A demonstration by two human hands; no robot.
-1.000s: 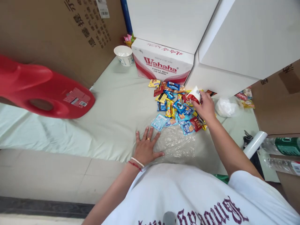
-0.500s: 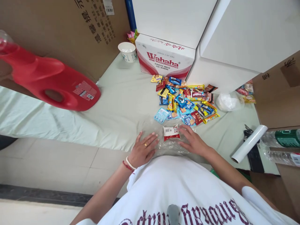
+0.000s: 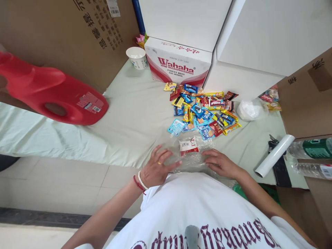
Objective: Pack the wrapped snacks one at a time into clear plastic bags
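A small red and white snack packet (image 3: 188,146) lies barcode side up on a sheet of clear plastic film (image 3: 190,163) at the table's near edge. To its left, my left hand (image 3: 158,166) hovers or rests over the film with fingers apart and thumb stretched toward the packet. On the other side, my right hand (image 3: 222,164) has its fingers extended at the film's right part. Neither hand touches the packet. Whether the fingertips press on the film is hard to tell. Just beyond lies a pile of wrapped snacks (image 3: 203,112) in blue, yellow and red.
A red detergent bottle (image 3: 59,93) lies at the left. Behind stand a paper cup (image 3: 136,57) and a Wahaha water box (image 3: 178,65). To the right are a white plastic bundle (image 3: 251,110), a white roll (image 3: 275,155), scissors (image 3: 273,139) and plastic bottles (image 3: 315,148).
My right hand has drawn away from the packet to the right and slightly down. My left hand's thumb has spread toward the packet. The view has shifted slightly.
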